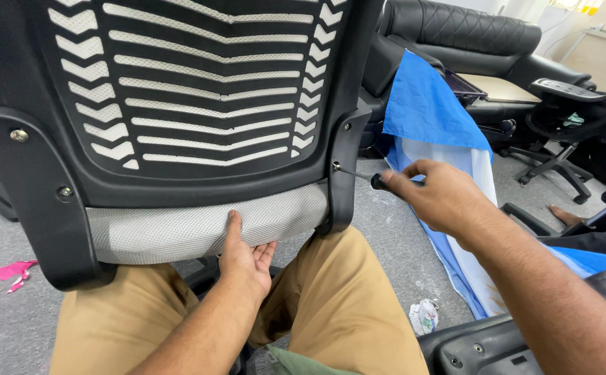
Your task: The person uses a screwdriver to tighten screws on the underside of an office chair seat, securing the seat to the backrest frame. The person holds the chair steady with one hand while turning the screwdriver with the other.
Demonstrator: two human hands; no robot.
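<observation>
My right hand (438, 194) is curled tight around the dark handle of a screwdriver (371, 180), whose thin metal shaft runs level to the left until its tip meets a small bright screw (335, 167) in the right-hand bracket of the office chair back (198, 90). That chair back stands upright before me, resting against my knees: a frame of hard, smooth black plastic, with a curved panel of slots through which pale mesh shows as long white bars in the middle and short chevrons down each side. Below the panel sits a padded lumbar cushion (178, 229), covered in light grey woven fabric with a fine dotted weave. My left hand (246, 257) rests under that cushion, palm turned up and fingers loosely spread, the thumb pressed flat against the grey fabric; it grips nothing. On the left bracket two more round screw heads (19, 135) sit flush in the plastic. My legs, in tan cotton trousers (344, 305), lie beneath the chair back. Just beyond my right hand a blue and white cloth (428, 104) drapes down to the grey speckled carpet (393, 250), and behind it stands a black quilted leather sofa (476, 28). A crumpled scrap of wrapper (424, 316) lies on the floor near my right knee.
</observation>
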